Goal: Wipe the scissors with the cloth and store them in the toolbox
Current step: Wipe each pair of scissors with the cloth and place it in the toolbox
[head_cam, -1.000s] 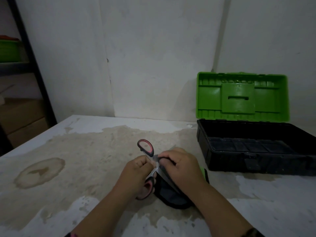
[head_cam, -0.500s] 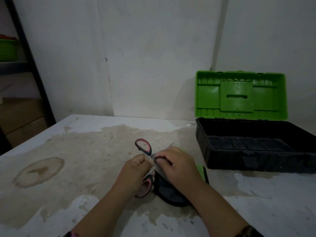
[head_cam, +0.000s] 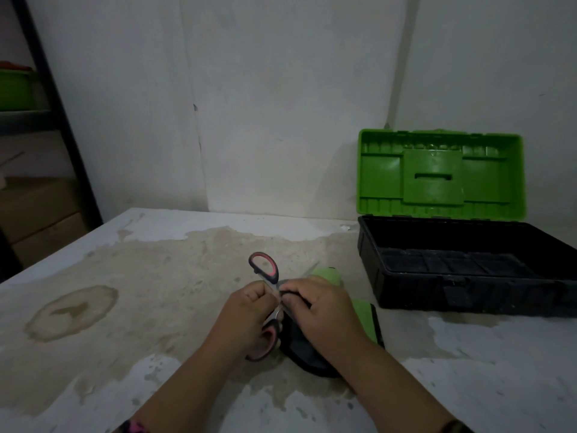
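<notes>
The scissors, with black and red handles, lie spread apart on the table in front of me. My left hand grips them near the pivot, one handle loop above it and the other below. My right hand pinches the dark grey and green cloth against a blade; a blade tip shows just past the fingers. The toolbox stands to the right with its black base and its green lid raised. The blades are mostly hidden by my hands.
The table is white with large worn brown patches and a round stain at left. A wall stands close behind. A dark metal shelf post with a green bin and boxes sits at far left.
My right hand has slid slightly along the blade with the cloth, uncovering more green cloth beyond it. My left hand keeps its grip on the scissors.
</notes>
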`<state>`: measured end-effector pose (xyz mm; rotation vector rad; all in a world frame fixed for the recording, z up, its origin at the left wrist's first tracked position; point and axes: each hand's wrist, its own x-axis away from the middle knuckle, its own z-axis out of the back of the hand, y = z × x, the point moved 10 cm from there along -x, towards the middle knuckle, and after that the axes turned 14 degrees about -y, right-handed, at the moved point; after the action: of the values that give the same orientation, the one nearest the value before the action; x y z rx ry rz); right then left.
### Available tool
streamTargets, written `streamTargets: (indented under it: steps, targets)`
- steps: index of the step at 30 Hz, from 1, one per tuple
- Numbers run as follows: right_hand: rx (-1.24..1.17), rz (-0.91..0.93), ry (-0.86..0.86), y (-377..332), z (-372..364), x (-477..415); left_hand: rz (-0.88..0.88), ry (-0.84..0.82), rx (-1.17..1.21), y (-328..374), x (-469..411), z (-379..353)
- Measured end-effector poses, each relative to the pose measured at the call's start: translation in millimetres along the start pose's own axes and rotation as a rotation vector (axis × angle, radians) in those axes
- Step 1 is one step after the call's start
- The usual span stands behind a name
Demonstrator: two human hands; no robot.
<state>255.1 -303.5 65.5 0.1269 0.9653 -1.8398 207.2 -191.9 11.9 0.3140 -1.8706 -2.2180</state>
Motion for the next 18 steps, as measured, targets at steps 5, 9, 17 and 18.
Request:
streamTargets:
  steps: [5, 9, 17, 18]
  targets:
    - [-0.014, -0.09, 0.119, 19.1, 21.9, -1.5, -0.012, -0.056, 0.048, 1.6, 0.9, -2.4]
    - [-0.141, -0.354, 0.296, 68.5, 54.4, 10.4, -0.015, -0.102, 0.042, 5.1, 3.0, -8.8]
    - [-0.064, -0.005, 0.028, 8.1, 14.4, 1.1, -0.021, -0.017, 0.062, 18.2, 7.3, -5.1]
    - [-0.023, 0.034, -0.048, 3.0, 1.1, -1.1, -0.018, -0.016, 0.072, 18.1, 7.7, -5.5]
